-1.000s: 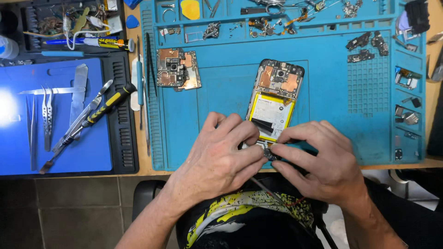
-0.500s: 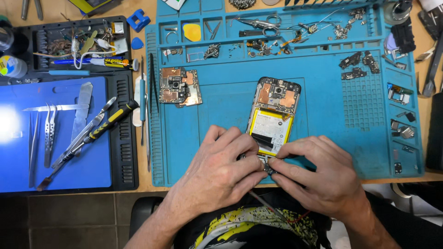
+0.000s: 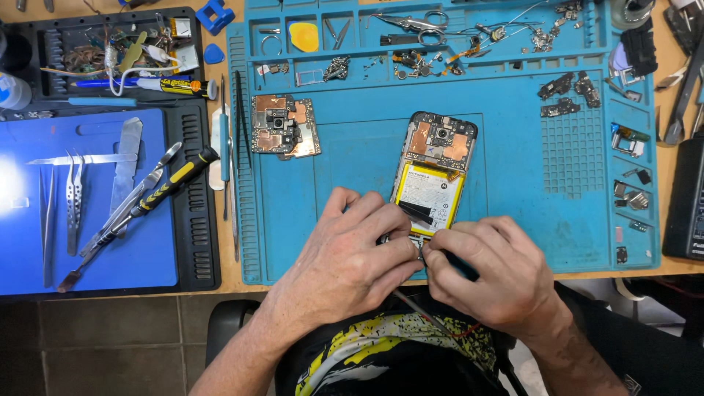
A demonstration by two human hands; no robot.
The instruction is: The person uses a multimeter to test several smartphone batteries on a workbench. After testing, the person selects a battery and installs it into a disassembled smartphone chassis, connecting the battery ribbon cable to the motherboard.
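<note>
Hands: left hand [image 3: 352,253] and right hand [image 3: 488,271] pinched together at opened phone's [image 3: 433,176] lower edge | held part hidden | blue repair mat [image 3: 513,191].

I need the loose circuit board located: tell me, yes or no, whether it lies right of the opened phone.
No, the loose circuit board lies left of the opened phone.

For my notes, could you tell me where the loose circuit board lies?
The loose circuit board lies on the blue mat, left of the opened phone.
</note>
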